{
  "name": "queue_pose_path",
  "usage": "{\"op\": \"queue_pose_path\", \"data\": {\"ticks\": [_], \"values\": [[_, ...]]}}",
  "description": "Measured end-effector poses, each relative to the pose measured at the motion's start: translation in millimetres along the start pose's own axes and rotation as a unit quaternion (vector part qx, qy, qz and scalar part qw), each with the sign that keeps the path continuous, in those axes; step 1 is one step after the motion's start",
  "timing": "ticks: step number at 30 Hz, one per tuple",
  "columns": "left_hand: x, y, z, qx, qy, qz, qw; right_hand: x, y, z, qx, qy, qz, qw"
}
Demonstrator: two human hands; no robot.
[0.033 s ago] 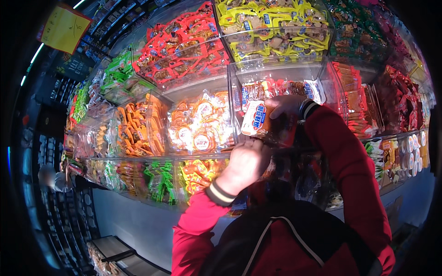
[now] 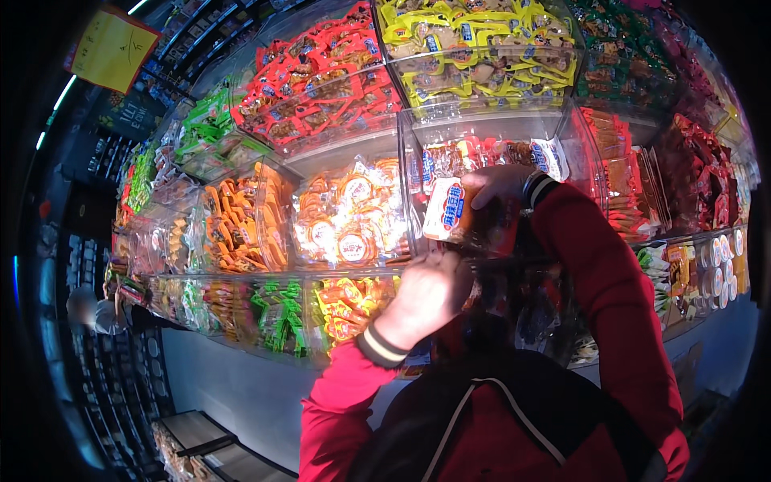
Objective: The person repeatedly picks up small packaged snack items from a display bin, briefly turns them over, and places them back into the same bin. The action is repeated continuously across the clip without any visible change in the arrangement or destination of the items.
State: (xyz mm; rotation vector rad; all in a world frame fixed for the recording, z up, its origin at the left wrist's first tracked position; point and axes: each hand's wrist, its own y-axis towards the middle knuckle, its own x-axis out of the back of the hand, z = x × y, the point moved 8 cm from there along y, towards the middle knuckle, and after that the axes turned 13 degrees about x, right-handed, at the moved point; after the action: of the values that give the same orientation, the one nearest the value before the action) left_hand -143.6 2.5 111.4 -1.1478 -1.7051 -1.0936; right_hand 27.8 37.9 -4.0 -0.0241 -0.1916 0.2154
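Standing before a wall of clear plastic bins (image 2: pixel 482 128) heaped with wrapped snacks, red, yellow, orange and green. Reaching into the middle bin (image 2: pixel 562 161), better done with the red sleeve (image 2: pixel 610 273) kept clear of its front wall. Right hand (image 2: pixel 498 183) closed around a white and blue packet (image 2: pixel 444 209) at the bin's mouth; left hand (image 2: pixel 430 293) curled just below, contents hidden. Gripping the packet by its edge, lightly, probably avoids crushing it.
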Motion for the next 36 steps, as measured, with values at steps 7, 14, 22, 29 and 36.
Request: {"op": "queue_pose_path", "data": {"ticks": [7,14,22,29,36], "values": [[-10,-36,-6,0.012,-0.050,-0.019,0.999,-23,22,-6,-0.004,-0.090,0.159,0.983],[-30,-51,0,0.028,-0.075,0.000,0.997,-31,27,-7,-0.025,-0.049,0.156,0.986],[-37,-64,4,0.048,-0.061,0.029,0.997,-30,28,-3,0.025,-0.215,0.141,0.966],[-47,-96,23,0.087,-0.015,0.052,0.995,-41,38,8,0.036,-0.235,0.170,0.956],[-36,-136,46,0.151,-0.032,0.036,0.987,-40,42,-5,-0.039,-0.326,0.124,0.936]]}}
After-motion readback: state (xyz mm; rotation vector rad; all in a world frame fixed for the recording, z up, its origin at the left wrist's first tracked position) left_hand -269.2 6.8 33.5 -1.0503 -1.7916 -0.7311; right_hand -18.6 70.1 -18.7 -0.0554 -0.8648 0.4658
